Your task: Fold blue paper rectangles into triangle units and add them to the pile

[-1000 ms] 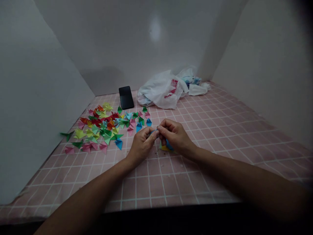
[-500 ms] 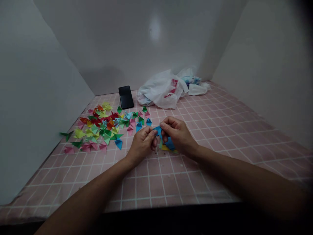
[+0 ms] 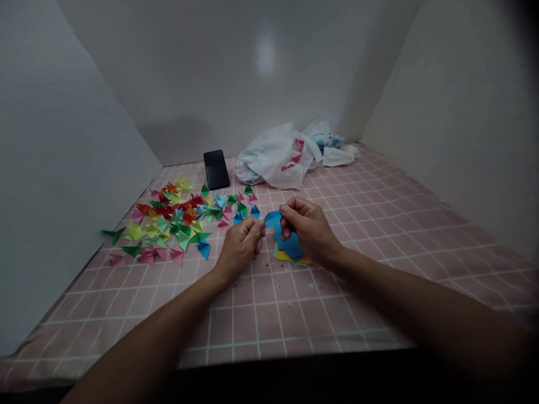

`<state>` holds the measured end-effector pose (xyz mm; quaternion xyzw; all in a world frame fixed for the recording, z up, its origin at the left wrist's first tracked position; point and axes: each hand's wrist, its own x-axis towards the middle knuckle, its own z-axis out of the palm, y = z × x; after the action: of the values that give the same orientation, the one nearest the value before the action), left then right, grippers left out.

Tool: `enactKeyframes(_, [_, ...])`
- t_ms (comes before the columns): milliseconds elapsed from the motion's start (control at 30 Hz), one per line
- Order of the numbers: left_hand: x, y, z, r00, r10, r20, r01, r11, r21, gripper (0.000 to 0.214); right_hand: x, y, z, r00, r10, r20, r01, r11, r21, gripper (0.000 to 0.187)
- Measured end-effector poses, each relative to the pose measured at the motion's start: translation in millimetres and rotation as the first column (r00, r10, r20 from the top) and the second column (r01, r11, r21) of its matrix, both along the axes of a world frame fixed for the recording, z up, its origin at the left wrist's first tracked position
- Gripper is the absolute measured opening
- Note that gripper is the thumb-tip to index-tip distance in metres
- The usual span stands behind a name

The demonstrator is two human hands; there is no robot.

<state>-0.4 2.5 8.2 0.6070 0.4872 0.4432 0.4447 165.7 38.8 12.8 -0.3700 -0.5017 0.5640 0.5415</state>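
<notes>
Between my two hands is a small folded piece of blue paper [image 3: 273, 217], held above the table. My left hand [image 3: 242, 244] pinches its left end between thumb and fingers. The opposite end is pinched by my right hand [image 3: 306, 229]. Below and partly behind the right hand lies a small stack of paper sheets [image 3: 290, 246], blue on top with yellow and pale green edges showing. To the left of my left hand spreads a heap of small folded paper shapes [image 3: 182, 229] in red, pink, green, yellow, orange and blue.
A black phone [image 3: 216, 169] lies beyond the folded shapes. White plastic bags [image 3: 280, 157] with red print rest against the back wall [image 3: 236, 73]. A pink checked cloth [image 3: 362, 303] covers the table. Pale walls stand on the left and right.
My hands have moved slightly apart, so more of the blue paper shows between them. More of the stack below is visible. The view has shifted a little.
</notes>
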Motion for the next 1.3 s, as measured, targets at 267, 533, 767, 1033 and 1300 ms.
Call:
enactKeyframes(267, [-3, 3, -2.0, 0.982, 0.186, 0.041, -0.190, 0.968, 0.162, 0.022, 1, -3, 6.1, 0.988, 0.058, 0.144, -0.061, 0.998, 0.014, 0.027])
enactKeyframes(533, [0, 6, -6.5, 0.961, 0.040, 0.273, -0.016, 0.996, -0.089, 0.034, -3, -9, 2.7, 0.973, 0.230, 0.034, -0.229, 0.973, -0.025, 0.033])
enactKeyframes(767, [4, 8, -7.4, 0.877, 0.151, 0.456, -0.072, 0.980, -0.185, 0.042, -5, -7, -3.1, 0.932, 0.360, 0.026, -0.360, 0.933, -0.022, 0.026])
enactKeyframes(1033, [4, 4, -4.6, 0.889, 0.163, 0.427, -0.128, 0.986, -0.110, 0.039, -4, -7, -5.6, 0.928, 0.370, 0.036, -0.369, 0.929, -0.040, 0.023])
enactKeyframes(1300, [7, 4, -10.6, 0.851, 0.127, 0.510, -0.032, 0.981, -0.192, 0.038, -5, -6, -6.9, 0.924, 0.379, 0.042, -0.377, 0.925, -0.056, 0.020])
